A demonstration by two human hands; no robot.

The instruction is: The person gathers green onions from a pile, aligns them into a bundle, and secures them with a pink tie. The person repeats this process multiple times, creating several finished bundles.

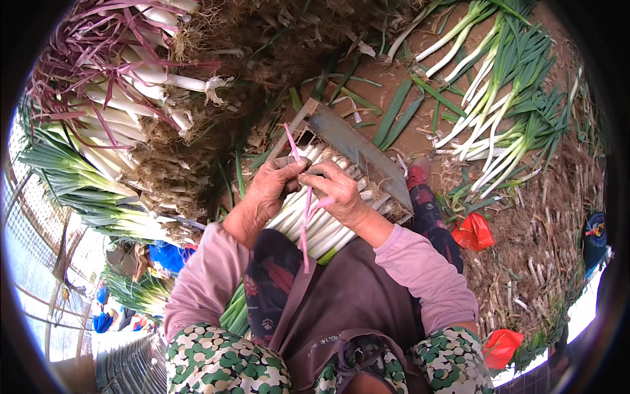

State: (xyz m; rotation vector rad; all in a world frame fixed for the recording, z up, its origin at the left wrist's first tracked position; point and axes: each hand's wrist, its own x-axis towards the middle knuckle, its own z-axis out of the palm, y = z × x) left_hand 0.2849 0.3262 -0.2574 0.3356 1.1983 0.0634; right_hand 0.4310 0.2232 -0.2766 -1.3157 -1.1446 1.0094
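A bundle of long green onions (pixel 314 228) lies across my lap, white stalks side by side, with root ends in a trough with a grey board side (pixel 357 141). A pink tie strip (pixel 304 226) runs along the top of the bundle. My left hand (pixel 270 184) pinches the strip over the stalks, its fingers closed. Close against it, my right hand (pixel 336 192) is closed on the same strip, and a pink loop sticks out beside its fingers. The fingertips nearly meet, so any knot between them is hidden.
At the left rises a tall stack of green onions (pixel 125 125), roots facing inward, some tied with purplish strips. Loose green onions (pixel 492 105) lie on the soil at the far right. Red plastic pieces (pixel 473 231) rest among trimmed roots at the right.
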